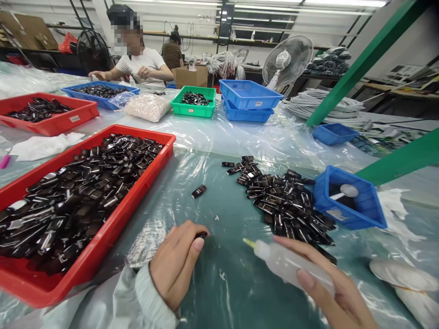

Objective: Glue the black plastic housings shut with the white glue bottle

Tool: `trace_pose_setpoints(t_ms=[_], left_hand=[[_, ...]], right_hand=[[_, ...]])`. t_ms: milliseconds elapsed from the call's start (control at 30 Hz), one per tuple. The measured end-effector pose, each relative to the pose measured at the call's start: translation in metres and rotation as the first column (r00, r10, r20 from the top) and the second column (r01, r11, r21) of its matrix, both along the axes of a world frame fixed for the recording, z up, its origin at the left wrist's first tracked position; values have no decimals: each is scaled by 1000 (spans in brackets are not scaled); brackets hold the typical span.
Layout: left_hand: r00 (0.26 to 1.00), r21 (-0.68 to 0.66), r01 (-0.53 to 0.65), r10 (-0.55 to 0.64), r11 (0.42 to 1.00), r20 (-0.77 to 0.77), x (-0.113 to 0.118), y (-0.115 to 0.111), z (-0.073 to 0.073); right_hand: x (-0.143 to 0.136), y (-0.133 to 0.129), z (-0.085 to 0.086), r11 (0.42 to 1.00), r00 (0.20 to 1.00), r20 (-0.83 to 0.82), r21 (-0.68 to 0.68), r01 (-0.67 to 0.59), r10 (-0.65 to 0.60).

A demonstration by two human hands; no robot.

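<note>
My left hand [178, 262] is closed around a small black plastic piece [201, 235], of which only the end shows past the fingertips. In my right hand [338, 283] lies a translucent squeeze bottle [291, 265] with a thin yellowish tip, tilted so the tip points left toward my left hand. The bottle and the black piece are apart. Beyond the bottle spreads a heap of glossy black plastic pieces [284, 201] on the table. A single black piece [199, 191] lies by itself ahead of my left hand.
A large red tray [137, 196] full of black pieces stands at left. On the right is a small blue bin [346, 219] with a spoon [346, 191] in it. Green posts [363, 64] rise at right. Across the plastic-covered table [206, 151] a person in white [144, 59] sits.
</note>
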State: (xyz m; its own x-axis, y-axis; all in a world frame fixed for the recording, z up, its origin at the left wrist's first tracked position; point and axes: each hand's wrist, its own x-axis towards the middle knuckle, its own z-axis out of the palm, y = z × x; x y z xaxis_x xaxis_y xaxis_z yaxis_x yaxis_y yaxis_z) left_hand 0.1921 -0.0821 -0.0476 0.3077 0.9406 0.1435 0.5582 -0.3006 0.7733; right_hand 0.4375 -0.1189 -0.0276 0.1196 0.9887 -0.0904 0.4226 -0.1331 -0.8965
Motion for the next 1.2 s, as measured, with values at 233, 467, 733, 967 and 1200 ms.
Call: trace_pose_setpoints(t_ms=[233,467,733,967,1200], left_hand=[[996,-108,30,-22,994,83,7,-8,4],[992,-34,32,-28,999,123,7,-6,-3],[990,102,108,-116,989,74,5,-4,-13],[978,159,205,-209,966,12,3,-6,-9],[958,273,283,-286,919,-29,3,-5,-9]], right_hand=[[-10,20,-25,988,989,66,72,-134,130],[-18,4,-21,849,875,477,493,-187,-84],[-59,-1,-42,650,658,731,415,-637,178],[-57,3,-7,920,954,33,259,-295,297],[-69,2,-2,974,732,-674,-90,-209,95]])
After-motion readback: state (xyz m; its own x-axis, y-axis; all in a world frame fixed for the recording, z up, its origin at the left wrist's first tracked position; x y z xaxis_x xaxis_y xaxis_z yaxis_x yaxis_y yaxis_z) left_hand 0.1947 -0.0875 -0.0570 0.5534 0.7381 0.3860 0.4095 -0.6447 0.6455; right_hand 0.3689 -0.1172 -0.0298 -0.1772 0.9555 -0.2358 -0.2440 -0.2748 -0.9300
